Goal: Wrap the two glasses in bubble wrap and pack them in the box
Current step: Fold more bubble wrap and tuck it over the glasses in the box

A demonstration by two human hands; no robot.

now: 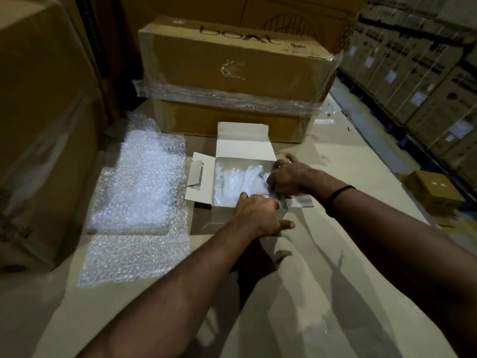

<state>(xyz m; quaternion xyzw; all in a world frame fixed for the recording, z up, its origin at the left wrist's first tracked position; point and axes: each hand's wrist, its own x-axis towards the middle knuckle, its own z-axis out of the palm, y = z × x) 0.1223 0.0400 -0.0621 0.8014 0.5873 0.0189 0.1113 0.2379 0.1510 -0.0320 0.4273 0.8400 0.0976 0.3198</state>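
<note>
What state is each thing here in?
Small white cardboard box: open, flaps out.
Bubble-wrapped glass: lying inside that box.
Clear bubble wrap sheets: spread flat, left of box.
Large brown carton: sealed in clear film.
Left hand: fingers inside box, grip hidden.
Right hand: likewise.

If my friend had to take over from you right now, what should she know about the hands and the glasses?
Left hand: at the box's near edge, fingers curled on the second wrapped glass.
Right hand: grips the same bundle from the far side.
Box: open, flaps out. The first wrapped glass lies inside on the left.
Spare bubble wrap sheets lie left of the box.
Done: both glasses look wrapped, and one is packed.
Left: settle the second glass beside the first, then probably close the flaps.
</note>
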